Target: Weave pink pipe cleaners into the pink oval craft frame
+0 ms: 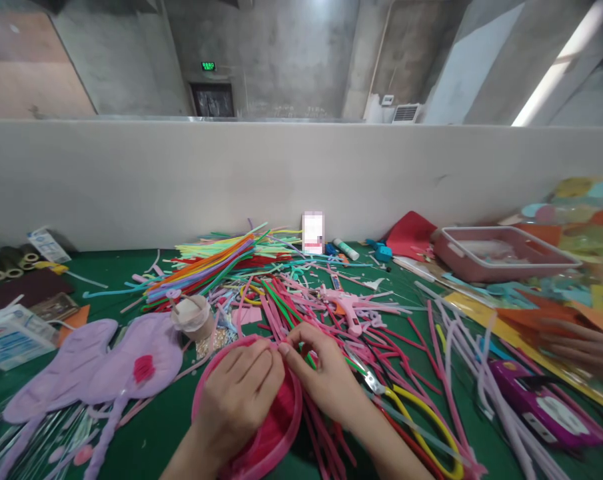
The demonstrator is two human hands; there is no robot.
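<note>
My left hand (244, 393) lies over a rounded pink pipe-cleaner piece (286, 437) with a lighter raised rim and a deep pink inside. Its fingers are curled together at the upper rim of the piece. Beside it, my right hand (321, 367) pinches thumb and forefinger at the same stretch of rim, so the fingertips of both hands nearly meet. The exact spot under the fingers is hidden. Loose pink pipe cleaners (326, 433) lie beneath and right of my right hand. Pliers with yellow handles (421, 420) rest by my right forearm.
Behind the hands lie a colourful pipe-cleaner bundle (206, 267), a paper cup (194, 319) and a pink glue gun (348, 307). Lilac padded shapes (146, 357) are at left. Rightward are a pink bin (506, 267), a purple device (546, 407) and another person's hand (581, 343).
</note>
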